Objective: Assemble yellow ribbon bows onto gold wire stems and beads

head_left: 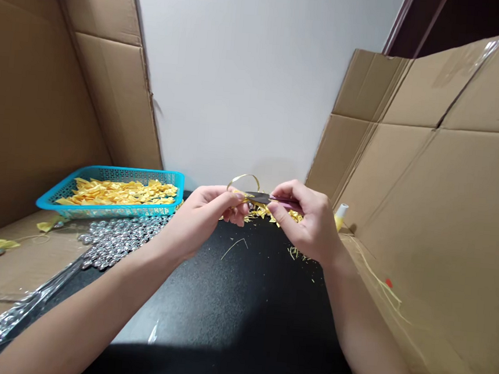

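Observation:
Near the middle of the view, my left hand (219, 205) pinches a piece of yellow ribbon, with a thin ribbon loop (245, 176) standing up above the fingertips. My right hand (306, 215) is closed round a slim tool (258, 197) with a dark, flat pointed end and a purple handle. Whether it is snips or tweezers I cannot make out. The tool's tip reaches the ribbon at my left thumb. Behind and below the hands, yellow ribbon pieces (275, 217) lie on the black tabletop (223, 289), partly hidden by my fingers.
At the left stands a blue basket (179, 189) of yellow ribbon bows. Shiny silver beads (118, 236) are heaped before it. A white-capped bottle (341, 212) is at the right. Cardboard walls (428, 185) flank both sides. Ribbon scraps (298, 253) lie near my right hand.

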A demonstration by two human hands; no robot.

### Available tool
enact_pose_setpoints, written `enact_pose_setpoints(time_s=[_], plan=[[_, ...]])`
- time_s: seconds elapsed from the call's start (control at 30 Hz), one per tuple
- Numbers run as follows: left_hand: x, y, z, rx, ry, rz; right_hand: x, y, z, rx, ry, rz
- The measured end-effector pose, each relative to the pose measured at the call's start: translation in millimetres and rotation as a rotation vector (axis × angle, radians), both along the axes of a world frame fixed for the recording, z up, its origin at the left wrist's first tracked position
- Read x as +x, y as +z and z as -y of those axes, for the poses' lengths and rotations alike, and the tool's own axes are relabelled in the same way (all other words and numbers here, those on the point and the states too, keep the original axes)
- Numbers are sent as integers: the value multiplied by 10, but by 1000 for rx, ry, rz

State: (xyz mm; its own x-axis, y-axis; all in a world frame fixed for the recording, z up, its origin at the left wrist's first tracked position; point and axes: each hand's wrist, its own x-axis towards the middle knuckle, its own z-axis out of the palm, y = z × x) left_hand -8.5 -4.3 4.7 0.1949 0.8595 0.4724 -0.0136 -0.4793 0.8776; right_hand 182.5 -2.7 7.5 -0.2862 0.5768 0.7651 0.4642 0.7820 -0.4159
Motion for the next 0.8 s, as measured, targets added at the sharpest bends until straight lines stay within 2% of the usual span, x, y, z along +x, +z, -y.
enact_pose_setpoints(time_s=[0.33,0.8], plan=[[-12,3,58,56,-12,3,-13,-30,-41,-75,146,-89],[-7,25,91,87,-7,-48,-34,-24,17,16,81,-77]])
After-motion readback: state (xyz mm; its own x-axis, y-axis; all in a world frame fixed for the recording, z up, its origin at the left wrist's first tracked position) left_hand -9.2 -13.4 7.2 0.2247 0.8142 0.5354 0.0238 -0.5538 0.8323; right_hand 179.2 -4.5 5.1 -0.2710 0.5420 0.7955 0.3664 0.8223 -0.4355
